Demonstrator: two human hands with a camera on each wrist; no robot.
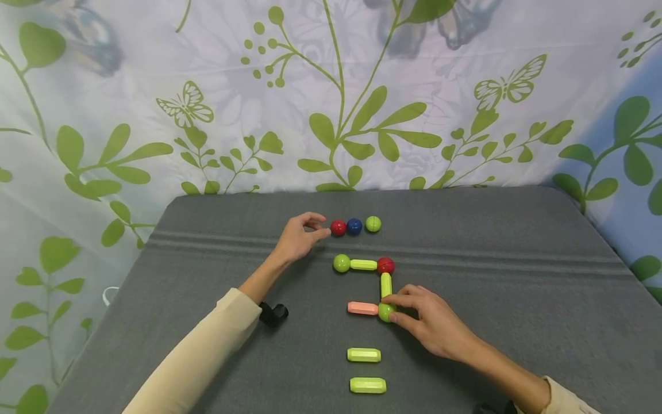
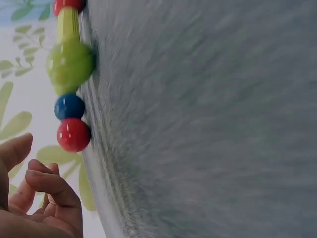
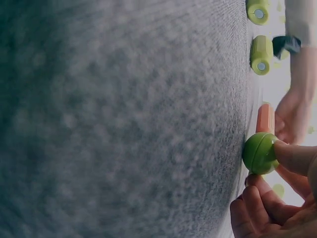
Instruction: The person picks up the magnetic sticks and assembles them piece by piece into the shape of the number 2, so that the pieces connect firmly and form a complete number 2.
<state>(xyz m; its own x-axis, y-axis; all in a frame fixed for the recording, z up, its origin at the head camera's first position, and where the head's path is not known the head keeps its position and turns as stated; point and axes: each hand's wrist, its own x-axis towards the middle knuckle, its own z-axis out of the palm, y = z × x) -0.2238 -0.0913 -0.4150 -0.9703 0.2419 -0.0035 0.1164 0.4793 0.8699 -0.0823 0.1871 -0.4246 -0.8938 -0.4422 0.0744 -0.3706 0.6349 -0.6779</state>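
My right hand (image 1: 433, 325) pinches a green ball (image 3: 260, 152) between thumb and fingers. An orange rod (image 1: 362, 308) meets this ball on its left, and a yellow-green rod (image 1: 386, 285) runs up from it to a red ball (image 1: 385, 265). From there another yellow-green rod (image 1: 364, 264) leads left to a second green ball (image 1: 342, 263). Just left of a loose red ball (image 1: 338, 227), my left hand (image 1: 302, 236) hovers with loosely bent fingers and holds nothing. In the left wrist view, a gap shows between those fingers and the red ball (image 2: 74, 135).
Beside the loose red ball are a blue ball (image 1: 354, 226) and a green ball (image 1: 373, 223). Two separate yellow-green rods, an upper one (image 1: 364, 355) and a lower one (image 1: 368, 385), lie nearer me on the grey cloth (image 1: 491, 276). A patterned curtain (image 1: 217, 86) hangs behind.
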